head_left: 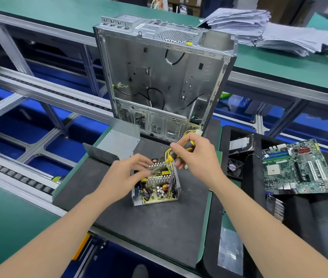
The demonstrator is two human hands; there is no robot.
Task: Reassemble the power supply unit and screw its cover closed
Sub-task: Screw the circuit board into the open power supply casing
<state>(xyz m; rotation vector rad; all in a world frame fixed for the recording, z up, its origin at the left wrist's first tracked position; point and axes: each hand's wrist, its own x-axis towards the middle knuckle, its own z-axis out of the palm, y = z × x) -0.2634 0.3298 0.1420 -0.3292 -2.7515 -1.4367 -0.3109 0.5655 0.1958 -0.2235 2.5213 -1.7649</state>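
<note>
Black foam mat [159,227], boxy steel power supply unit [157,189], right hand [197,155] gripping screwdriver [187,144]

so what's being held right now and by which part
Right hand grips the screwdriver by its handle; left hand pinches its shaft near the tip.

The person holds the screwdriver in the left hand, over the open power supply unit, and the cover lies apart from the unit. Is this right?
The head view shows the screwdriver in the right hand, not the left hand. The rest is right: it is over the open power supply unit, and the cover lies apart from the unit.
</note>
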